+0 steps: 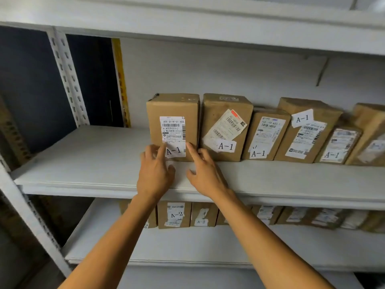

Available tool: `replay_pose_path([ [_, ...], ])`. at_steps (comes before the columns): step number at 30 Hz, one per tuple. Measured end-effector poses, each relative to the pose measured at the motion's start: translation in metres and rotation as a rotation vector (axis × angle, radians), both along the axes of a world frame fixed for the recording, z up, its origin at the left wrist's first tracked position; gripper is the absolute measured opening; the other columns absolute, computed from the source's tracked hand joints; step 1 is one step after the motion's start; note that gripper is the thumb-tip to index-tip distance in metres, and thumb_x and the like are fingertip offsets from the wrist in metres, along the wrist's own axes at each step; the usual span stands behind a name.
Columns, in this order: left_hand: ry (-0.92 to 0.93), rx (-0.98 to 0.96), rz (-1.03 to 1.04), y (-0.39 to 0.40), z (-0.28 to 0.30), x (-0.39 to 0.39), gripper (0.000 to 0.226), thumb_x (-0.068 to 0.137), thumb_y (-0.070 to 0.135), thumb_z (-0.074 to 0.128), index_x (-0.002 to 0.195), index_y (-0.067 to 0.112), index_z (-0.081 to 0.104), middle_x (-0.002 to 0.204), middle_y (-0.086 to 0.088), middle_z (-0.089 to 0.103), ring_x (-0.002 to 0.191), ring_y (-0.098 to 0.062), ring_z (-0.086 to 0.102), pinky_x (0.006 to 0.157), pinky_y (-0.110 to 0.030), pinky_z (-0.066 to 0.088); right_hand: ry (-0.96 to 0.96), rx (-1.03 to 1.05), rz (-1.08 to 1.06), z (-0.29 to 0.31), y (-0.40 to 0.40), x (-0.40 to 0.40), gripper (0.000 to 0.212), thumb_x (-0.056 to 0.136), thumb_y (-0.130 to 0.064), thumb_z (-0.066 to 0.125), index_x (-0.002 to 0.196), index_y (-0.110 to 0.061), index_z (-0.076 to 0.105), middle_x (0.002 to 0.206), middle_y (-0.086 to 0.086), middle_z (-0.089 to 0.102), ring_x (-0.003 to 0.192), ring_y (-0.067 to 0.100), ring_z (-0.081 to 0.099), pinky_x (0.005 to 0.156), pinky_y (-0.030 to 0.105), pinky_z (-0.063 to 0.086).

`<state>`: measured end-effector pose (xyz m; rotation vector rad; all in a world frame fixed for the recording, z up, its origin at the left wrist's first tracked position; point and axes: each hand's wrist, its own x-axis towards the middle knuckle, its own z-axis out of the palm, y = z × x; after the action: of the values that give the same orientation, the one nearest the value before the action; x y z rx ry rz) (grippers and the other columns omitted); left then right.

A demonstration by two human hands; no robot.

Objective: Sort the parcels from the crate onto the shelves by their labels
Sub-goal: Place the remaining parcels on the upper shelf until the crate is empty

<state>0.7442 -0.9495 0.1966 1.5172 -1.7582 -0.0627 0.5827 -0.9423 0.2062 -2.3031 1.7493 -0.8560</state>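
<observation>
A brown cardboard parcel (174, 109) labelled A-1 stands upright at the left end of a row on the middle shelf (83, 163). My left hand (155, 172) touches its lower front with straight fingers. My right hand (203, 172) touches the lower right of that front with its index finger extended. Neither hand grips anything. To its right stand several more A-1 parcels (226, 130), side by side. The crate is out of sight.
On the lower shelf (125, 243) stands a row of parcels labelled A-2 (174, 214). A white slotted upright (66, 78) rises at the left. The top shelf board (187, 24) overhangs the row. Bare shelf lies left of the A-1 parcel.
</observation>
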Motion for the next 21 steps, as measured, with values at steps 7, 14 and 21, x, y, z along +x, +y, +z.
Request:
replay_pose_path([
  [7, -0.113, 0.123, -0.066, 0.01, 0.008, -0.002, 0.059, 0.088, 0.022, 0.062, 0.143, 0.018, 0.042, 0.146, -0.007, 0.044, 0.128, -0.031, 0.044, 0.096, -0.043, 0.048, -0.005, 0.086, -0.071, 0.006, 0.007, -0.005, 0.074, 0.095, -0.025, 0.058, 0.158, -0.018, 0.019, 0.156, 0.007, 0.03, 0.141, 0.025, 0.035, 0.107, 0.035, 0.038],
  [14, -0.304, 0.072, -0.261, 0.033, 0.029, -0.065, 0.045, 0.093, 0.029, 0.058, 0.137, 0.019, 0.051, 0.141, -0.005, 0.051, 0.129, -0.025, 0.044, 0.096, -0.037, 0.046, 0.066, 0.115, -0.187, 0.016, 0.049, -0.095, 0.066, 0.095, -0.03, 0.056, 0.155, -0.022, 0.029, 0.156, 0.001, 0.032, 0.139, 0.026, 0.036, 0.109, 0.044, 0.04],
  [21, -0.477, 0.087, -0.618, 0.068, 0.051, -0.249, 0.058, 0.094, 0.042, 0.056, 0.146, 0.023, 0.042, 0.152, -0.004, 0.041, 0.139, -0.027, 0.035, 0.109, -0.04, 0.038, 0.206, 0.166, -0.602, 0.039, 0.155, -0.27, 0.064, 0.098, -0.038, 0.053, 0.154, -0.023, 0.028, 0.158, 0.003, 0.026, 0.138, 0.03, 0.031, 0.11, 0.041, 0.036],
])
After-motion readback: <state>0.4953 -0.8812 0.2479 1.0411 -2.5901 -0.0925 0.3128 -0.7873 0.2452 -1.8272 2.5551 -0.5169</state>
